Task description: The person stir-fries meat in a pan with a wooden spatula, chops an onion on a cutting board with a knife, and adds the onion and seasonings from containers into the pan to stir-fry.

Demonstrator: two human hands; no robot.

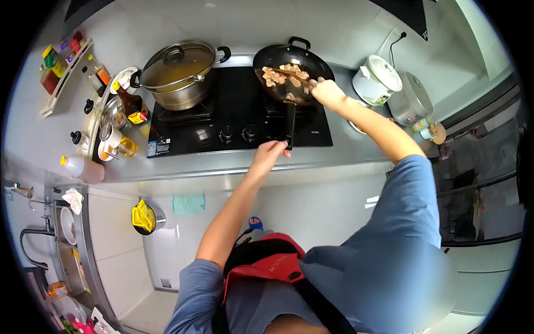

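Observation:
A dark wok (272,57) sits on the right burner of the black gas stove (222,125), with pieces of browned meat (275,77) inside it. My left hand (271,155) is closed at the lower end of the wok's black handle (291,122). Above the wok's right side, my right hand (327,93) grips a wooden spatula (295,76), whose far end lies among the meat. On the left burner stands a steel pot (181,97) covered by a glass lid (177,61).
Left of the stove are sauce and oil bottles (132,106) and a spice shelf (67,83). A white rice cooker (377,80) and a grey cooker (411,100) stand at the right. Below left are a bin (160,217) and the sink (62,259).

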